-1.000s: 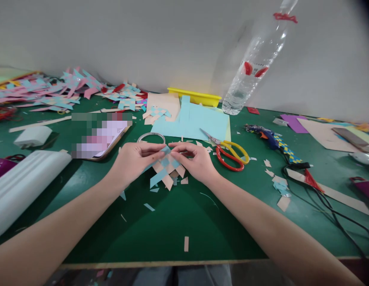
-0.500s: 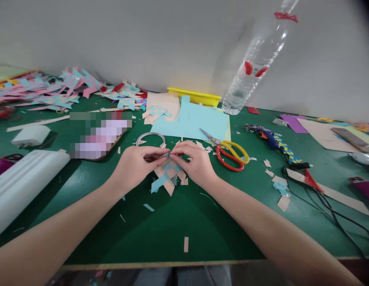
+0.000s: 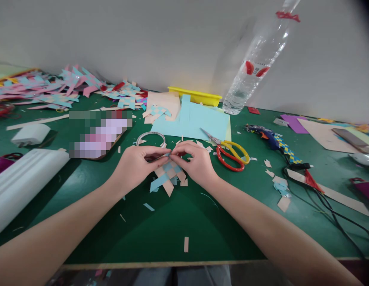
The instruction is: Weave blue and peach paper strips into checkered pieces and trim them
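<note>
Near the middle of the green table [image 3: 160, 234], a woven piece of blue and peach paper strips [image 3: 169, 172] hangs from my fingertips. My left hand [image 3: 136, 161] pinches its top edge between thumb and fingers. Close beside it, my right hand [image 3: 195, 159] pinches the same edge, the two sets of fingertips almost touching. The strip ends splay out below my hands, and the fingers hide the upper part of the weave. Scissors with red and yellow handles [image 3: 229, 153] lie just right of my right hand. Behind my left hand is a white ring of tape [image 3: 139, 139].
Light blue paper [image 3: 202, 121] lies before a yellow tray [image 3: 199, 96]. A clear bottle [image 3: 256, 67] leans at the wall. Left are a pixelated phone-like object [image 3: 101, 139], a white plug [image 3: 31, 135] and pink-blue woven strips [image 3: 53, 85]; black cables [image 3: 327, 206] run right.
Almost nothing differs. Both hands keep their pinch on the woven paper, whose lower strip ends have shifted very slightly left.
</note>
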A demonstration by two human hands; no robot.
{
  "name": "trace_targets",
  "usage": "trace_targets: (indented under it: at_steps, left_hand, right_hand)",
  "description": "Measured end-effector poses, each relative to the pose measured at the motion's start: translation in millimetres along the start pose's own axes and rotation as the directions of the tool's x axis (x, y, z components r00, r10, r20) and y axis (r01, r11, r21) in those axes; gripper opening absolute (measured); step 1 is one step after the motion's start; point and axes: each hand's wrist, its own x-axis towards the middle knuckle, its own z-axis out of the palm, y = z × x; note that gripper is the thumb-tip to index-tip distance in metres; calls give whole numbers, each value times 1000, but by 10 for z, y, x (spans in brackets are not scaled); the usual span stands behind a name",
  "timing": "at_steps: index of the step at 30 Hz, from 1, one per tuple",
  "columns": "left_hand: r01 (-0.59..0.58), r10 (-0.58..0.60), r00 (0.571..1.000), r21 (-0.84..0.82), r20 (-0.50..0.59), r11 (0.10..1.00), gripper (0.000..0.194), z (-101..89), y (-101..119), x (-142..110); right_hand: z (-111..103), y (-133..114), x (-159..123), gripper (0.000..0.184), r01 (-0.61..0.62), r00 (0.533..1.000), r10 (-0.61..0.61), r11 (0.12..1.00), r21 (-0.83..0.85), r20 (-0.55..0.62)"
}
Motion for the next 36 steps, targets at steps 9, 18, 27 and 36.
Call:
trace_targets:
  at_steps: [9,18,27,36]
  left_hand:
    - [-6,6,1000,20,9,1000,29,-4,10,6]
    - [-29,29,999,22,19,999,24,-7,14,2]
    - [33,-29,998,-64,48,997,25,-27,9,40]
    - [81,-79,996,-80,35,993,25,-43,-5,45]
  right_hand:
    - [0,2,10,10,-205,979,204,961,186,25]
    - [-18,68,34,15,-309,951,289,902,302,112]
    - [-18,50,32,11,-249,967,229,939,237,109]
    - [-7,26,-6,9,38,999,-39,999,-20,-2]
